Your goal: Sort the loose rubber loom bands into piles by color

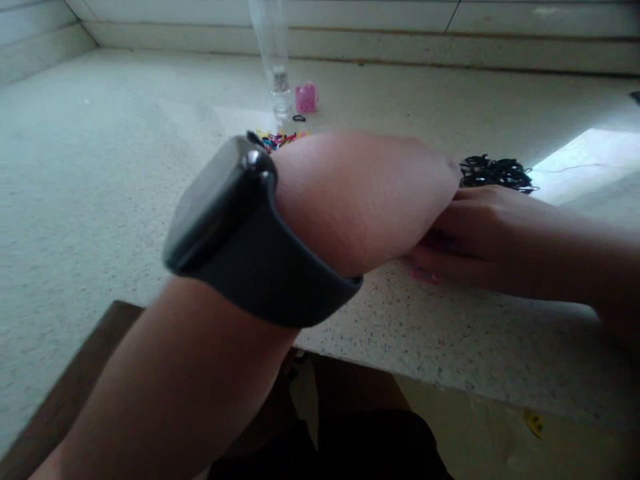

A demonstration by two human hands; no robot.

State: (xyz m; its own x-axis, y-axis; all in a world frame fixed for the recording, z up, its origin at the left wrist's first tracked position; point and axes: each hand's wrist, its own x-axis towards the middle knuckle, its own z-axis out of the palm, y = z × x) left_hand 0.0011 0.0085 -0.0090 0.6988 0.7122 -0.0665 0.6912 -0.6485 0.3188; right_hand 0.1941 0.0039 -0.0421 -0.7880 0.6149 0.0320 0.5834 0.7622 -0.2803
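Observation:
My left hand (370, 193), with a dark smartwatch (240, 233) on its wrist, reaches across to the right over the speckled counter (125, 173). Its back faces me, and the fingers are hidden behind it. Beside it my right hand (480, 230) comes in from the right with curled fingers, and the two hands meet. What lies between them is out of sight. Small pink bits (424, 275) show just below the right fingers, too blurred to name. Right behind the hands is a pile of black elastic bands (495, 173).
Multicoloured small bands (280, 140) lie partly behind my left wrist. Farther back are a clear plastic bag or tube (273, 47), a pink container (306, 98) and a single black band (299, 118). A tiled wall (375, 15) bounds the back. A brown edge (75, 380) runs at lower left.

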